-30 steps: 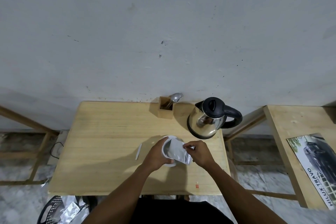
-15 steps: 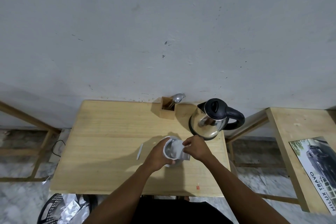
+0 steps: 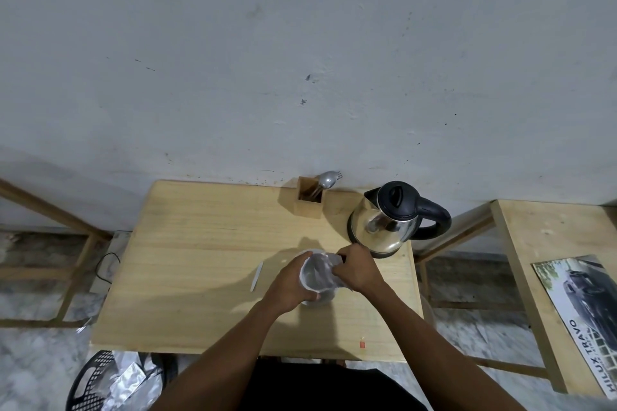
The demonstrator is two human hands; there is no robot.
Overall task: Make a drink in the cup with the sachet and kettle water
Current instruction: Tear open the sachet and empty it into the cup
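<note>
A white cup (image 3: 315, 300) stands on the wooden table (image 3: 207, 243), mostly covered by a silvery sachet (image 3: 319, 272) held over its mouth. My left hand (image 3: 288, 284) wraps the cup's left side and touches the sachet. My right hand (image 3: 355, 267) pinches the sachet's right edge above the cup. I cannot tell whether anything falls from the sachet. A steel kettle (image 3: 384, 227) with a black lid and handle sits at the back right, just beyond my right hand.
A wooden holder (image 3: 310, 198) with a spoon and fork stands at the back near the wall. A thin white strip (image 3: 257, 276) lies left of the cup. A second table (image 3: 551, 260) with a car poster is on the right. A black basket (image 3: 100, 384) sits on the floor.
My right hand has tipped the sachet further over the cup and moved up toward the kettle. The left hand has kept its hold on the cup.
</note>
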